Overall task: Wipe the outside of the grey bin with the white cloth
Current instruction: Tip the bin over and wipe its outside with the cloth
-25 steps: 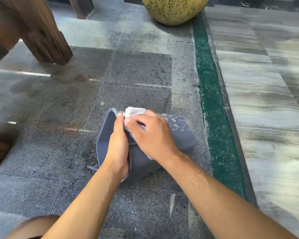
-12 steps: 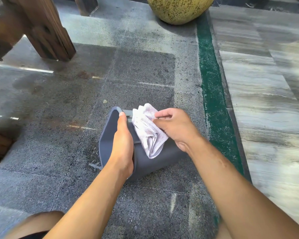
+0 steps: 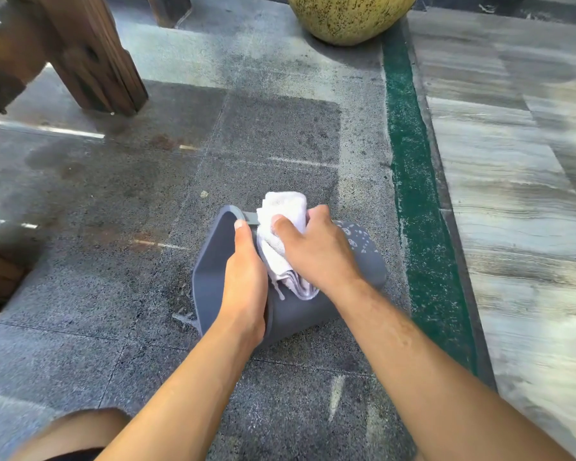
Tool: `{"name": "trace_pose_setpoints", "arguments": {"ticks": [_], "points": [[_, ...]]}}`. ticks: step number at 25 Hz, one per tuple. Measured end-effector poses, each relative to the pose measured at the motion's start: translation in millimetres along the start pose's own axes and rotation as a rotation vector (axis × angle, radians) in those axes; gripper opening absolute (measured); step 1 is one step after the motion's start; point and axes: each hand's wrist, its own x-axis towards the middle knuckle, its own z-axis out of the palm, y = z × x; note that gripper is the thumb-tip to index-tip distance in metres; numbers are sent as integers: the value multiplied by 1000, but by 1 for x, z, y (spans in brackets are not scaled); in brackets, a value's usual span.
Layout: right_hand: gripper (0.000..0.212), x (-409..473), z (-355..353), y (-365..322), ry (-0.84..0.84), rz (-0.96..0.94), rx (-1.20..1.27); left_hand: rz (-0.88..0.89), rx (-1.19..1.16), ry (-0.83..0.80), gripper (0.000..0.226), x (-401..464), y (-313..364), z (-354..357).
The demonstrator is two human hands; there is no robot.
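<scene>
The grey bin (image 3: 296, 314) lies on its side on the stone floor, its open mouth facing left and its speckled base to the right. My left hand (image 3: 245, 281) grips the bin's rim, thumb on top. My right hand (image 3: 316, 251) presses the bunched white cloth (image 3: 281, 241) against the bin's upper side, close to the rim. Part of the cloth sticks out beyond my fingers at the far edge and hangs below my palm.
A wooden post (image 3: 90, 54) stands at the back left. A yellow speckled pot (image 3: 346, 15) sits at the back centre. A green strip (image 3: 416, 194) runs along the right of the bin, with pale striped paving (image 3: 519, 194) beyond it. My knee (image 3: 74, 434) shows at the bottom left.
My right hand has slid left over the bin's side with the cloth, from near the base back towards the rim. The left hand has kept its hold on the rim.
</scene>
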Motion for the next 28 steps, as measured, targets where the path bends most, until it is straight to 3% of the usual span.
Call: {"name": "trace_pose_setpoints", "arguments": {"ticks": [5,12,20,28], "points": [[42,-12,18,-10,131,-91,0,54,34,49,67,-2,-1,1],[31,-8,38,-4,145,-242,-226,45,52,138,68,-11,12,-7],[32,11,41,16,206,-188,-269,58,127,173,47,-4,10,-15],[37,49,25,57,249,-132,-272,44,155,209,41,1,10,-18]]}}
